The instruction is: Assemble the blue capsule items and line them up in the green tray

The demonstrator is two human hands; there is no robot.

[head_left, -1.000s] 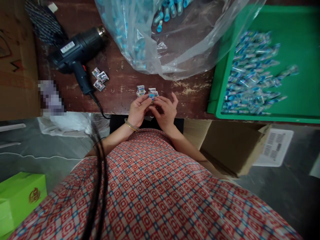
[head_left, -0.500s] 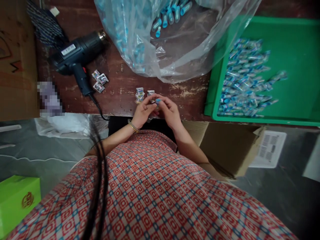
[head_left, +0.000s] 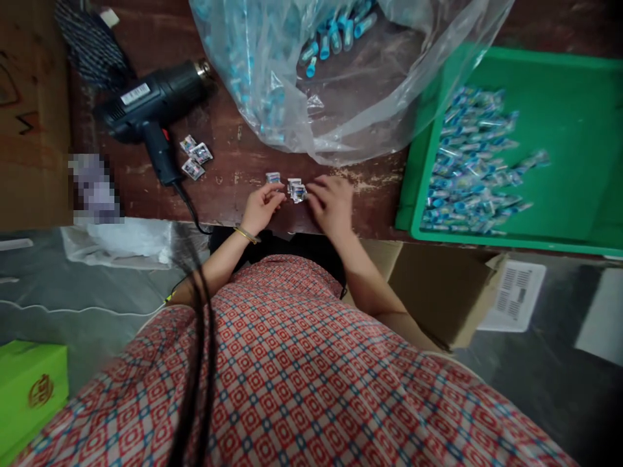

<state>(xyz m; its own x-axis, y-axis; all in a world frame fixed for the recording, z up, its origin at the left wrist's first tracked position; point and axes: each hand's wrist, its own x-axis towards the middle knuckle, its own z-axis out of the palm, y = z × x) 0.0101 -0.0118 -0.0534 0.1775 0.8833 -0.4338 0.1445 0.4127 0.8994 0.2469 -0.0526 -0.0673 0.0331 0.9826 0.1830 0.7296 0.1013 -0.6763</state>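
Note:
At the worn wooden table's [head_left: 228, 168] near edge, my left hand [head_left: 259, 209] has its fingers drawn together in a pinch just below a small printed label [head_left: 272, 177]. What it pinches is too small to make out. My right hand [head_left: 331, 202] is smeared by motion, palm down, fingertips next to a little pile of the same labels [head_left: 296, 189]. Whether it holds anything is unclear.
A black heat gun [head_left: 153, 107] lies at the left with three labels [head_left: 195, 155] beside its handle. A clear plastic bag [head_left: 341, 78] of blue-capped tubes sits at the back. A green tray [head_left: 559, 97] with wrapped tubes [head_left: 474, 162] stands right. A cardboard box [head_left: 438, 285] is below.
Both hands came apart and dropped onto the table. The blue-capped tube held between them half a second ago is no longer visible. My right hand moved right, my left hand left.

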